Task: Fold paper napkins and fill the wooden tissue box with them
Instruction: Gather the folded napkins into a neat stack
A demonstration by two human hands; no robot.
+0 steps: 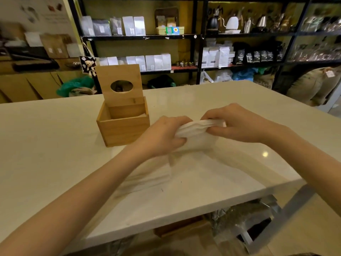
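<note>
Wooden box point(123, 126); two hands grip one napkin stack point(198, 133).

The box point(123, 126) wall hides most of its contents. Both hands cover much of the napkins point(199, 134). A blurred wrapper point(147, 176) smears across the tabletop point(46, 145). Shelf point(140, 36) labels are unreadable.

No text can be read. The white and dark bags point(223, 56) on the shelves point(140, 36) far beyond both hands carry labels, and the poster point(36, 13) up past the left hand bears print, all too blurred to make out.
</note>
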